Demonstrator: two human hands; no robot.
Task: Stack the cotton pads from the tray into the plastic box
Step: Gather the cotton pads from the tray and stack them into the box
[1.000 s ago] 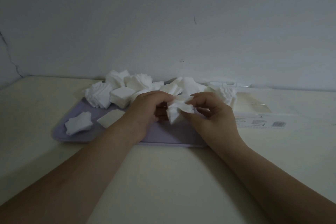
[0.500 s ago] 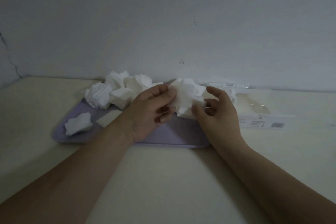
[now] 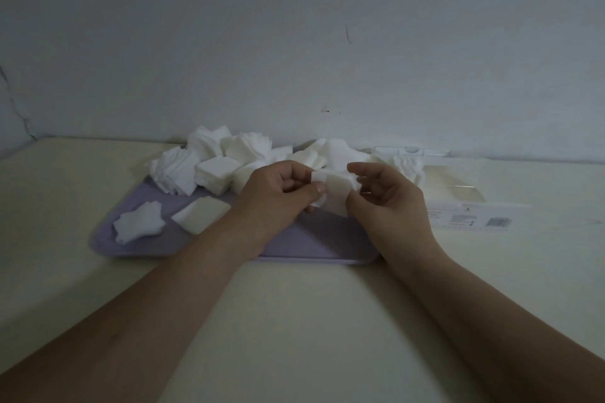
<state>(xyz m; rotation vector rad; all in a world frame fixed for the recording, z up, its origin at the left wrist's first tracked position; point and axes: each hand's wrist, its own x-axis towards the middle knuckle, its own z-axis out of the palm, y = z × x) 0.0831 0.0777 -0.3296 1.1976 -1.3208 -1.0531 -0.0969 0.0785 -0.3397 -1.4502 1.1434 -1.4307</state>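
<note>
1. Since half a second ago the right hand's fingers have curled down from an open spread. The bunch of pads between the hands now sits lower and looks flatter.
2. Both hands meet over the middle of the frame. The left hand [image 3: 278,199] pinches the left edge of the held cotton pads [image 3: 335,193] between thumb and curled fingers.
3. The right hand [image 3: 393,206] grips the same bunch from the right, with its thumb on the near face and its fingers bent over the top.
4. The held cotton pads hang above the right half of the tray [image 3: 314,242], clear of its floor.
5. The purple tray lies flat on the bench [image 3: 294,304], left of centre.
6. Loose cotton pads [image 3: 212,170] are heaped along the tray's far edge.
7. A fanned little pile [image 3: 139,226] and a single square pad [image 3: 201,214] lie apart at the tray's lower left.
8. The plastic box [image 3: 458,196] stands just right of the tray. It is clear, with a barcode label [image 3: 497,222] on its near side.
9. More white pads [image 3: 409,167] show at the box's left end, behind the right hand. I cannot tell for certain whether they are inside it.
10. A plain wall [image 3: 294,42] fills the upper frame.
</note>
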